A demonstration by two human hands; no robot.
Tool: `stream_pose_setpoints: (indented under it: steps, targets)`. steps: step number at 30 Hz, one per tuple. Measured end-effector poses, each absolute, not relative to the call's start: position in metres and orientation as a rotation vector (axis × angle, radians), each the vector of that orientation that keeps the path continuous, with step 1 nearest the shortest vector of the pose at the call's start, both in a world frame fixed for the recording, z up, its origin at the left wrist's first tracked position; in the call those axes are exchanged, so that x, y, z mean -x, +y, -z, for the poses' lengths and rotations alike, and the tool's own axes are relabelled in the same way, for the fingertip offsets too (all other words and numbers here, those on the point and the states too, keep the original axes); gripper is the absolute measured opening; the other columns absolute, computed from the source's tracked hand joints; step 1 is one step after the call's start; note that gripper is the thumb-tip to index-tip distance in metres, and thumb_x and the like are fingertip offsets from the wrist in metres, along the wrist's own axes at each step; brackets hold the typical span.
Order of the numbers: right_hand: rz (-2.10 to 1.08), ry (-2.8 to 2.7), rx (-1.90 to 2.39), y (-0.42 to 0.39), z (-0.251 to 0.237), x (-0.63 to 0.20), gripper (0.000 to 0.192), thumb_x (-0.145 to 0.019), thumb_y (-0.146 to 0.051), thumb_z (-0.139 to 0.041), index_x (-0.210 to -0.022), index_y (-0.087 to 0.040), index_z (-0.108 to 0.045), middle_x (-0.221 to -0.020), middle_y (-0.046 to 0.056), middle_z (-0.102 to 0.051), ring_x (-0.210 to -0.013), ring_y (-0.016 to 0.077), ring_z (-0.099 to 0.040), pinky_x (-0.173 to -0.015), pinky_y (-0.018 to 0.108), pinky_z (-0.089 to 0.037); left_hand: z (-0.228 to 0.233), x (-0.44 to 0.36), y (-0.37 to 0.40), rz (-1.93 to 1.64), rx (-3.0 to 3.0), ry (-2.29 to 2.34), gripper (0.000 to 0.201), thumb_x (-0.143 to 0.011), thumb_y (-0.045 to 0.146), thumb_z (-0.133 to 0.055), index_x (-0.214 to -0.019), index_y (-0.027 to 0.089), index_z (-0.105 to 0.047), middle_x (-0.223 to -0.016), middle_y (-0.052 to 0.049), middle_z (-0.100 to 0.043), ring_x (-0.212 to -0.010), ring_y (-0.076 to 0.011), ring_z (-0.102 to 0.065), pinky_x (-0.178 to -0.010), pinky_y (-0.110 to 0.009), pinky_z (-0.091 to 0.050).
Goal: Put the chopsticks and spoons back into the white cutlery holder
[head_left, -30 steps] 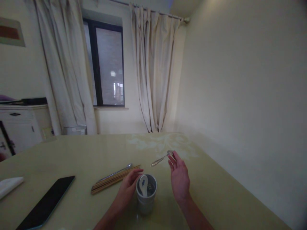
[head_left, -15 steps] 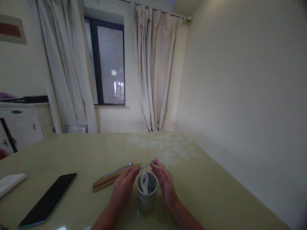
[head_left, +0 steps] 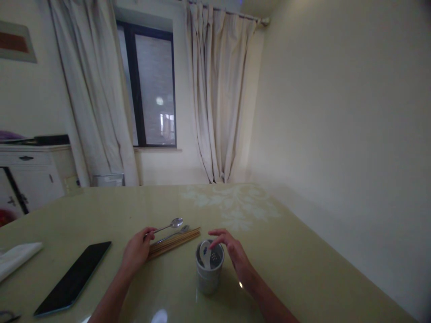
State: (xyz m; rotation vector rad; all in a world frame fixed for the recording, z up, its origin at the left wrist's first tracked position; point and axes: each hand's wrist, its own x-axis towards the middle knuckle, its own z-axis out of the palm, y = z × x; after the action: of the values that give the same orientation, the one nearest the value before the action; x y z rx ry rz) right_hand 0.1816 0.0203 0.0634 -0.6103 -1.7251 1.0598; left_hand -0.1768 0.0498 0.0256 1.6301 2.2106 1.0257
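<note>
My left hand (head_left: 136,250) pinches the handle of a metal spoon (head_left: 177,222), its bowl pointing away to the right. Just beneath it a fork (head_left: 183,229) lies along a bundle of wooden chopsticks (head_left: 178,241). A grey utensil holder (head_left: 208,280) with small holes in its bottom stands upright on the table. Inside leans a white ceramic spoon (head_left: 205,255) with a blue mark. Above the holder's right rim hovers my right hand (head_left: 234,251), fingers apart; one fingertip is close to the ceramic spoon, and whether it touches I cannot tell.
A black tablet or phone (head_left: 74,278) lies on the left of the glossy table (head_left: 303,269). Beyond it is a white object (head_left: 20,258), and a dark item (head_left: 8,316) shows at the bottom left corner. A wall runs along the table's right side.
My left hand has moved left from the holder with the metal spoon, over the chopsticks. My right hand no longer touches metal cutlery and has lowered toward the ceramic spoon.
</note>
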Motion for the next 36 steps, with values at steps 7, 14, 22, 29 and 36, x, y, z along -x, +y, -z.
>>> stream_pose_setpoints:
  steps: [7, 14, 22, 29, 36]
  targets:
    - [-0.988, -1.881, 0.581, 0.020, -0.062, -0.184, 0.072, -0.095, -0.085, -0.038, -0.117, -0.032, -0.082, -0.133, 0.012, -0.068, -0.128, 0.0343, -0.060, -0.112, 0.053, -0.043, -0.026, 0.177, 0.039, -0.638, -1.682, 2.443, 0.046, -0.102, 0.035, -0.035, -0.109, 0.023, -0.078, -0.117, -0.015, -0.078, -0.110, -0.0356, -0.073, -0.089, -0.049, -0.056]
    - [-0.803, -1.941, 0.558, 0.015, -0.068, -0.185, 0.065, -0.096, -0.081, -0.044, -0.124, -0.034, -0.079, -0.129, 0.011, -0.073, -0.126, 0.0344, -0.060, -0.110, 0.053, -0.044, -0.026, 0.163, 0.033, -0.546, -1.883, 2.469, 0.051, -0.098, 0.017, -0.034, -0.125, 0.029, -0.076, -0.130, -0.013, -0.073, -0.123, -0.0341, -0.065, -0.099, -0.053, -0.050]
    - [-0.594, -2.078, 0.536, 0.011, -0.075, -0.190, 0.057, -0.099, -0.074, -0.051, -0.133, -0.034, -0.075, -0.131, 0.009, -0.075, -0.123, 0.0336, -0.061, -0.108, 0.051, -0.044, -0.040, 0.127, 0.033, -1.021, -1.936, 2.181, 0.044, -0.097, 0.019, -0.038, -0.120, 0.021, -0.076, -0.128, -0.013, -0.076, -0.120, -0.0315, -0.068, -0.108, -0.051, -0.048]
    - [-0.578, -2.074, 0.588, 0.007, -0.076, -0.192, 0.060, -0.098, -0.076, -0.049, -0.132, -0.034, -0.076, -0.125, 0.012, -0.070, -0.119, 0.0345, -0.059, -0.105, 0.053, -0.047, -0.038, 0.023, 0.004, -1.289, -1.446, 1.299, 0.057, -0.097, 0.068, -0.047, -0.118, 0.024, -0.076, -0.123, -0.010, -0.079, -0.118, -0.0293, -0.072, -0.106, -0.043, -0.056]
    - [-0.594, -2.125, 0.589, 0.003, -0.075, -0.195, 0.068, -0.094, -0.081, -0.051, -0.127, -0.028, -0.079, -0.119, 0.014, -0.065, -0.112, 0.0323, -0.064, -0.099, 0.048, -0.052, -0.004, 0.007, -0.006, -1.231, -1.117, 1.246, 0.073, -0.081, 0.080, -0.065, -0.120, 0.019, -0.076, -0.135, -0.016, -0.073, -0.131, -0.0353, -0.063, -0.116, -0.048, -0.045]
